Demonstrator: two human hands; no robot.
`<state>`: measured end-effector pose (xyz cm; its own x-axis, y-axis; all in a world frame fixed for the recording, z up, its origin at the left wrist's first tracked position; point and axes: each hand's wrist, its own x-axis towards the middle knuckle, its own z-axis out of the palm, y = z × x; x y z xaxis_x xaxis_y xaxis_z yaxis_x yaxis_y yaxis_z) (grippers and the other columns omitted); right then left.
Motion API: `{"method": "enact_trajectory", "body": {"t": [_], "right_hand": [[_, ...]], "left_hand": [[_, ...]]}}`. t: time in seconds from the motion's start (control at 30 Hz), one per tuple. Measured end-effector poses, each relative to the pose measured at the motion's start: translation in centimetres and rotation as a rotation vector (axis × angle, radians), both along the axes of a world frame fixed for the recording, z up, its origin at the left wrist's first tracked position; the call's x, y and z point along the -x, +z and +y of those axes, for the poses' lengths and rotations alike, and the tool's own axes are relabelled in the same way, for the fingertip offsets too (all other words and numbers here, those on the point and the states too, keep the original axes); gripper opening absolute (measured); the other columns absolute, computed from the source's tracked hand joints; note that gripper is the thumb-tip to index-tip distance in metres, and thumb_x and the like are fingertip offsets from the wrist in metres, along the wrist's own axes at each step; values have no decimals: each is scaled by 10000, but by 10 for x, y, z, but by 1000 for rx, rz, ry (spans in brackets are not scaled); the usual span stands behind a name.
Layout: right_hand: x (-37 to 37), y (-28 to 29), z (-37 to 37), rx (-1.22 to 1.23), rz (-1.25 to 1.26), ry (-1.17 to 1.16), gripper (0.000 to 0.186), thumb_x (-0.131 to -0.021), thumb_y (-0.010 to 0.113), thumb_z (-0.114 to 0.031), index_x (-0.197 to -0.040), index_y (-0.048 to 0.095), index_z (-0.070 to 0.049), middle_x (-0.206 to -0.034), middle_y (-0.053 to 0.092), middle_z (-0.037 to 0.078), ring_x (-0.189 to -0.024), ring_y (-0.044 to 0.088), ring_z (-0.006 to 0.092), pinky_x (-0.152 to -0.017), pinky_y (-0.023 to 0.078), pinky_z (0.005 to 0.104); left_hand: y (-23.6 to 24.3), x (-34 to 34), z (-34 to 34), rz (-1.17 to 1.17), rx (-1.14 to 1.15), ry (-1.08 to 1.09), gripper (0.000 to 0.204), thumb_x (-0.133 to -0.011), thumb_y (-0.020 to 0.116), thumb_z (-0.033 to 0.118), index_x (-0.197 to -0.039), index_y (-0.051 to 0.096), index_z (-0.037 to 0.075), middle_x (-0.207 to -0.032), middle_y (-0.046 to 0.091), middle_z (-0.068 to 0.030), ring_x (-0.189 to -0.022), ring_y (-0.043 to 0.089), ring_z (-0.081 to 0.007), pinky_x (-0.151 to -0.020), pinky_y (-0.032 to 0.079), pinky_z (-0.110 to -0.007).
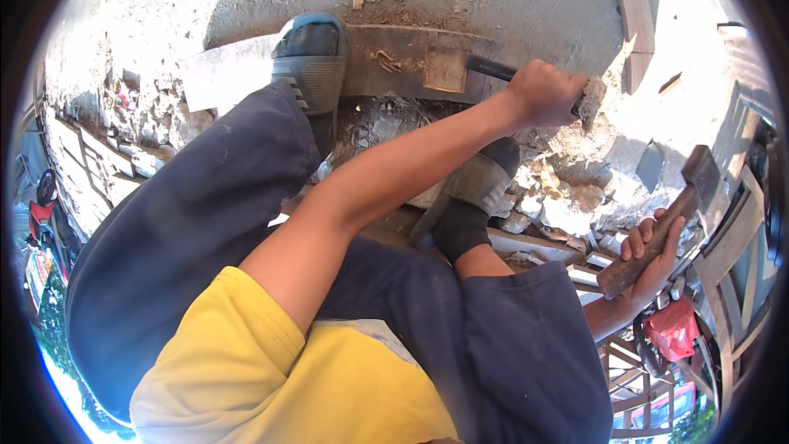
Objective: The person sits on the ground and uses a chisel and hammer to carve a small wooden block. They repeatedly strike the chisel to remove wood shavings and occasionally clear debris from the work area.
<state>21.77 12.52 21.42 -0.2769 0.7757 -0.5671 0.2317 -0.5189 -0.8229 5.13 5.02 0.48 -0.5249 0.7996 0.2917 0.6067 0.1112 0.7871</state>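
Observation:
My left hand (544, 92) is closed round the handle of a chisel, whose dark blade (491, 67) points left. Its tip lies at the right edge of a pale square recess (445, 71) cut into a wooden plank (382, 39). Behind my fist the frayed handle end sticks out. My right hand (655, 256), lower right, grips the wooden handle of a hammer (645, 248); its dark head points up, apart from the chisel. Wood shavings (386, 60) lie on the plank left of the recess. My left foot in a sandal (311, 62) rests on the plank.
My right foot in a sandal (478, 181) is below the plank, next to rubble (567, 205). Another board (634, 29) lies at upper right. Wooden pieces (740, 255) and a red plastic bag (672, 329) are at the right rim. Chips litter the concrete ground.

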Motion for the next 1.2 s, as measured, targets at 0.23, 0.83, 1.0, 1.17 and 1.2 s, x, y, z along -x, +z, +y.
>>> {"method": "enact_trajectory", "body": {"t": [0.23,0.83,1.0,1.17,1.2], "right_hand": [[31,-60,-51,-23,-262,208,335,-912,510,-394,-925,446,-65,-599,412,23,-446,420,117,-401,387,273],[24,-89,-45,222,-187,294,342,-924,483,-398,-907,443,-59,-619,425,21,-453,424,99,-410,392,244],[10,-78,-36,240,-206,159,337,-932,467,-403,-931,447,-67,-623,424,14,-445,421,78,-378,385,217],[-12,-68,2,97,-75,-26,358,-929,477,-401,-942,424,-47,-640,392,2,-484,415,75,-397,384,205],[-13,-72,11,48,0,-50,362,-925,487,-401,-937,421,-46,-643,391,2,-497,418,75,-404,384,204]], "left_hand": [[-6,10,-3,11,-162,115,217,-634,654,209,-722,526,58,-524,578,-105,-477,607,-273,-453,487,-377],[-18,-1,13,29,51,37,225,-665,660,221,-805,564,72,-573,590,-99,-509,604,-272,-464,478,-383],[-19,-1,11,38,93,7,210,-676,636,227,-790,564,65,-576,595,-111,-520,612,-279,-479,487,-393],[-13,3,8,16,109,-25,199,-690,613,220,-779,553,53,-589,606,-136,-560,631,-301,-519,504,-407],[-12,3,8,15,101,-19,206,-689,616,223,-784,553,51,-591,607,-137,-565,632,-302,-523,506,-407]]}}
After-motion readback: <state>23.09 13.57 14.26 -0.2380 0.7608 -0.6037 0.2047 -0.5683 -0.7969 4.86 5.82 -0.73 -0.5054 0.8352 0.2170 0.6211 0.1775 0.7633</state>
